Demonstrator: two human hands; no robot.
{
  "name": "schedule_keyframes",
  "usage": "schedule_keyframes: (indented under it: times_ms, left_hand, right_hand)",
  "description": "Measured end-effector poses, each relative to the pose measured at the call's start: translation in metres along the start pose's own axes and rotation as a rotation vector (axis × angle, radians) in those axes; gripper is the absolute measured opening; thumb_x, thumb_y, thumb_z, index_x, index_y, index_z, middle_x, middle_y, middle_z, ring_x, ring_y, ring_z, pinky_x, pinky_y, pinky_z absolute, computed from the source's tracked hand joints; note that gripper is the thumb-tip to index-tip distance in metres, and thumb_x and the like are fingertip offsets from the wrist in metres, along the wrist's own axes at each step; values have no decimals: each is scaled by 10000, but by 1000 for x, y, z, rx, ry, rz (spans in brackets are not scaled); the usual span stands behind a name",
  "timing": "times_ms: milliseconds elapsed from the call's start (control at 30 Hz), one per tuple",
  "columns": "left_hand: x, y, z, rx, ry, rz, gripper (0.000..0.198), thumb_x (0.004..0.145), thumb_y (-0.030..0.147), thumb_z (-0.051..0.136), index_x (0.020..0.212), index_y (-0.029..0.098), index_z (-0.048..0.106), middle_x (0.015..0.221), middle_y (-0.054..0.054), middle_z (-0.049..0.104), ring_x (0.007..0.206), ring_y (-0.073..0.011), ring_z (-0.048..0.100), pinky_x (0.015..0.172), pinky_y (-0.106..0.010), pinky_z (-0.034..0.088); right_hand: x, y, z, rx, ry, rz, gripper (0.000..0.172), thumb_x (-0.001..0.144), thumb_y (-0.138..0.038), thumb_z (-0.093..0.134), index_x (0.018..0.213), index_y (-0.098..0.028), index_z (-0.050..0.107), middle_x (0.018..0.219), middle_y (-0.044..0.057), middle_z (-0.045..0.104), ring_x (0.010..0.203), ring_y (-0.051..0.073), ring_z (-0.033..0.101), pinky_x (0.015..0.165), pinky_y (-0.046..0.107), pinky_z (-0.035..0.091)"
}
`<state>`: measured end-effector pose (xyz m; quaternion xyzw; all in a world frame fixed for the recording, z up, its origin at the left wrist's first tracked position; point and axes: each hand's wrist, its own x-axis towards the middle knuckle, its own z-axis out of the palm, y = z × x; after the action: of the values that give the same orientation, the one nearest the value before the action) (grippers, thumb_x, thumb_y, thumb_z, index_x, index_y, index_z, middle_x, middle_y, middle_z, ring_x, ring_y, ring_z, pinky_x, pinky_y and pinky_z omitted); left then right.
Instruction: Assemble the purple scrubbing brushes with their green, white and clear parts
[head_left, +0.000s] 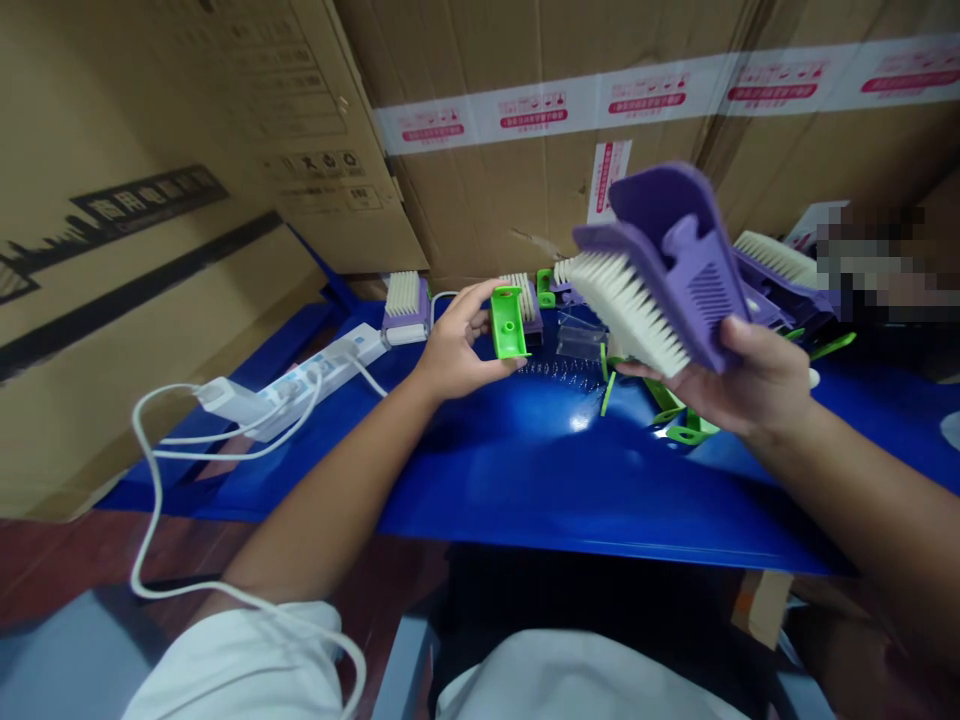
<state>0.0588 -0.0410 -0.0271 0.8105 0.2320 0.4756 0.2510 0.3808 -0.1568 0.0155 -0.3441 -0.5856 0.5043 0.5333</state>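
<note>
Over table [525,480], left hand [454,345] pinches green clip [508,323], right hand [750,385] (seemingly palm-up) grips brush [660,270].

We have both bare forearms stretched forward. Left hand [457,345] palm facing right, thumb low, fingers above, closed in a pinch. Right hand [750,385] palm up, thumb on top, fingers curled shut underneath. Hands apart.

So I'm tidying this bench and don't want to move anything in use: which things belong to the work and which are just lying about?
In the work: purple brush in the right hand; green part in the left hand; probably the loose green parts and other brushes on the blue table.
Lying about: power strip; white cable; cardboard boxes.
</note>
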Motion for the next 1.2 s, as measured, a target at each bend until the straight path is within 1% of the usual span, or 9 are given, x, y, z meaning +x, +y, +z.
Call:
schedule_keyframes:
  times_ms: [100, 200, 300, 500, 700, 900, 1033, 1133, 1200]
  left_hand:
    - [1, -2, 0, -147, -11, -51, 1024, 647, 561, 1050, 1520, 279, 595, 1560, -174, 597, 1316, -334, 741, 1011, -400, 685]
    - [2, -5, -1, -229, -5, -82, 996, 667, 561, 1047, 1516, 292, 602, 1520, -155, 649, 1258, -331, 779, 947, -380, 705]
    - [1, -8, -2, -309, 12, -108, 969, 709, 565, 1019, 1536, 291, 593, 1435, -135, 710, 1223, -336, 803, 917, -369, 709]
    - [1, -10, -2, -362, 76, -158, 997, 672, 550, 1032, 1541, 313, 604, 1426, -114, 709, 1216, -324, 800, 930, -374, 699]
    - [2, -15, -2, -379, 129, -183, 944, 638, 593, 1034, 1437, 290, 634, 1402, -115, 748, 1138, -278, 811, 923, -372, 694]
    - [1, -15, -1, -425, 116, -202, 900, 639, 562, 1044, 1408, 285, 667, 1394, -100, 764, 1171, -270, 799, 903, -342, 690]
    - [2, -13, 0, -431, 121, -186, 913, 610, 548, 1063, 1405, 298, 692, 1416, -92, 762, 1215, -280, 792, 953, -347, 687]
    - [2, -11, 1, -428, 110, -163, 920, 601, 523, 1077, 1410, 307, 697, 1436, -88, 757, 1259, -290, 779, 988, -361, 687]
    - [2, -9, 2, -412, 110, -153, 927, 602, 520, 1081, 1415, 299, 696, 1453, -97, 751, 1286, -300, 768, 1011, -377, 685]
  right_hand:
    - [3, -3, -1, 33, 5, 18, 599, 950, -745, 596, 1437, -398, 632, 1530, 72, 692, 1345, 392, 716, 935, 653, 707]
    - [5, 1, -4, 16, 25, 20, 577, 995, -724, 531, 1455, -395, 642, 1595, 62, 663, 1407, 382, 693, 961, 636, 714]
    - [6, 5, -5, 45, 35, 38, 582, 975, -676, 592, 1477, -386, 645, 1579, 56, 678, 1423, 375, 685, 989, 625, 710]
    - [7, 6, -6, 13, 9, 25, 589, 946, -635, 645, 1469, -364, 656, 1476, 78, 731, 1354, 375, 721, 1015, 635, 699]
    - [8, 2, -6, -34, -15, 24, 598, 950, -645, 626, 1471, -353, 641, 1406, 98, 757, 1360, 401, 719, 1016, 655, 691]
    - [11, -4, 0, 47, 33, 17, 641, 844, -601, 734, 1429, -353, 656, 1305, 79, 794, 1328, 400, 728, 1036, 640, 667]
    - [11, 1, -7, -68, 91, -60, 589, 795, -547, 832, 1323, -360, 653, 1372, 65, 749, 1324, 386, 718, 1121, 639, 619]
    - [10, 9, -15, -169, 200, -77, 676, 703, -444, 965, 1283, -353, 631, 1399, 58, 702, 1335, 380, 697, 1179, 638, 577]
    - [10, 15, -18, -244, 232, -89, 714, 685, -460, 996, 1284, -343, 626, 1389, 66, 683, 1337, 389, 679, 1193, 657, 557]
